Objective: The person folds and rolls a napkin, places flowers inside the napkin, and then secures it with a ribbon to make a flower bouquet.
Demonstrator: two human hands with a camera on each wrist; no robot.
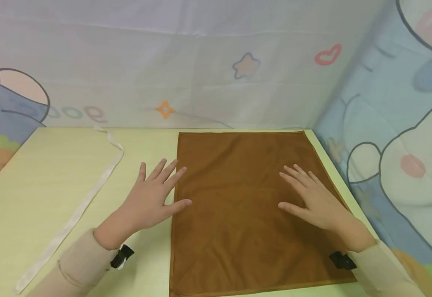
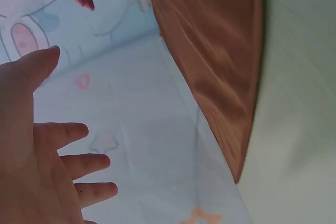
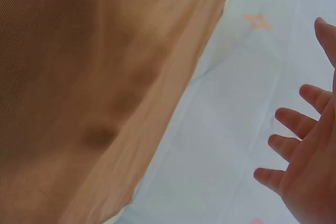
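Observation:
A brown square cloth (image 1: 234,222) with hemmed edges lies spread flat on the pale yellow table (image 1: 141,255), a few soft wrinkles across it. Over its left edge hovers my left hand (image 1: 147,198), fingers straight and spread, holding nothing. My right hand (image 1: 316,202) is above the cloth's right side, its fingers extended too, with nothing in them. In the left wrist view the left palm (image 2: 37,145) is apart from the cloth (image 2: 220,66). The right wrist view likewise shows the right hand (image 3: 310,156) away from the cloth (image 3: 105,77).
A long white ribbon (image 1: 78,214) runs diagonally over the table's left part, twisted at its far end. Behind the table hangs a pale printed curtain (image 1: 201,74); another printed sheet (image 1: 397,165) stands along the right edge.

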